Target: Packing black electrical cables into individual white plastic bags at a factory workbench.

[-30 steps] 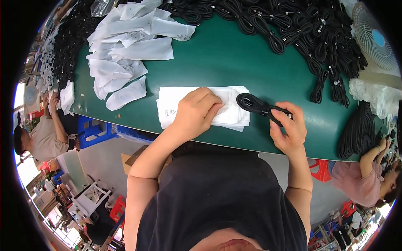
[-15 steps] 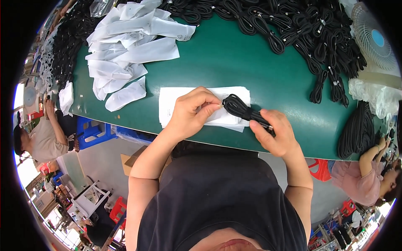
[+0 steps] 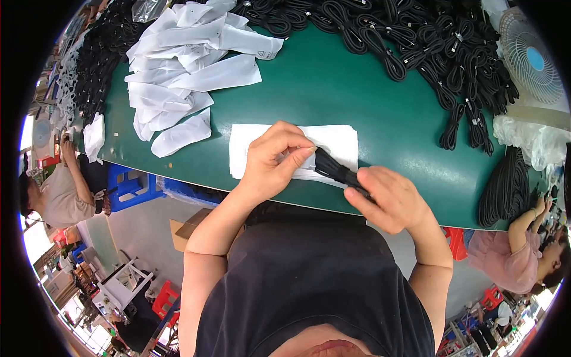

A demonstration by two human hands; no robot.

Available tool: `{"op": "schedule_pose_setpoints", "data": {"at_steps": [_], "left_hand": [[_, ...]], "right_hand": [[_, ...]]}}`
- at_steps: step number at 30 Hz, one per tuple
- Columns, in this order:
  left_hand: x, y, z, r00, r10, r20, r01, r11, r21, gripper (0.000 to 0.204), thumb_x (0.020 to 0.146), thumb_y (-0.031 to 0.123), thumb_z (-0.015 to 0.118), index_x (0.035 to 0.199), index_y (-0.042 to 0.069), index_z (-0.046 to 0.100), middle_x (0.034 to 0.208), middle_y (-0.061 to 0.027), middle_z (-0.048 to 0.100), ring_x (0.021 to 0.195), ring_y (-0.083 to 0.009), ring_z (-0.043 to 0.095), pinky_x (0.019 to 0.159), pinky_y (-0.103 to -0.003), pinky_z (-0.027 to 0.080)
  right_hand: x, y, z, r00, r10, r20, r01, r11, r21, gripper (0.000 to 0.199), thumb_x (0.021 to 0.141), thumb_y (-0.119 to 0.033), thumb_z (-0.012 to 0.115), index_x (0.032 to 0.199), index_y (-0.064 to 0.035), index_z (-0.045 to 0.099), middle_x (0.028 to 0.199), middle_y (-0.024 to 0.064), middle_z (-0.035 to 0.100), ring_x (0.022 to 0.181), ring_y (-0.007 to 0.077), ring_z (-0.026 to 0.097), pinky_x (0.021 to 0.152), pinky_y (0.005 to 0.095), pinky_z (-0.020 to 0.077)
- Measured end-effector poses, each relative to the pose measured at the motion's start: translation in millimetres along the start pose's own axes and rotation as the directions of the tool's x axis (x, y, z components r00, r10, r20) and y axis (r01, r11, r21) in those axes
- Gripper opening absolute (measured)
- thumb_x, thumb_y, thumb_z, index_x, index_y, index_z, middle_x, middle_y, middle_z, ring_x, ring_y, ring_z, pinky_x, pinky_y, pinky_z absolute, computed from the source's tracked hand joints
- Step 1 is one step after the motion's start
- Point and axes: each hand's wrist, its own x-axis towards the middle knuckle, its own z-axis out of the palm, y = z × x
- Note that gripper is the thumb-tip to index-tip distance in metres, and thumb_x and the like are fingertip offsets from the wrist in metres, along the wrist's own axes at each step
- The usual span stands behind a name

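Right grip (image 3: 389, 199) holds my coiled black cable (image 3: 336, 171). Left grip (image 3: 272, 159) pinches a flat white pouch (image 3: 334, 139); I can't see inside.

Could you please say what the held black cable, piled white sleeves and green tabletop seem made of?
The bundled black cable seems rubber or braided fabric, matte, showing little shine. The long white sleeves look like thin, milky plastic, given their creases. The flat green tabletop seems laminate or rubber, semi-glossy, reflecting glare.
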Motion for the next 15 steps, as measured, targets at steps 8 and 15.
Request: {"op": "schedule_pose_setpoints", "data": {"at_steps": [8, 15], "left_hand": [[2.3, 4.5, 0.0, 0.980, 0.200, -0.007, -0.196, 0.966, 0.171, 0.010, 0.078, 0.002, 0.068, 0.086, 0.006, 0.064, 0.097, -0.0077, 0.060, 0.086, -0.0227, 0.055, 0.071, -0.031, 0.045], [14.7, 34.1, 1.1, 0.953, 0.302, 0.018, -0.302, 0.953, 0.025, 0.009, 0.081, 0.003, 0.064, 0.089, 0.007, 0.061, 0.104, -0.0107, 0.062, 0.089, -0.0247, 0.056, 0.073, -0.032, 0.045]], "right_hand": [[19.2, -3.8, 0.1, 0.939, 0.333, -0.083, -0.314, 0.931, 0.183, 0.048, 0.066, -0.009, 0.080, 0.111, -0.0057, 0.062, 0.101, 0.0172, 0.058, 0.067, 0.0240, 0.059, 0.054, 0.0315, 0.0470], [55.1, -1.9, -1.2, 0.967, 0.224, -0.125, -0.197, 0.961, 0.193, 0.046, 0.070, -0.014, 0.078, 0.112, -0.0042, 0.061, 0.102, 0.0153, 0.058, 0.068, 0.0217, 0.058, 0.056, 0.0305, 0.0469]]}}
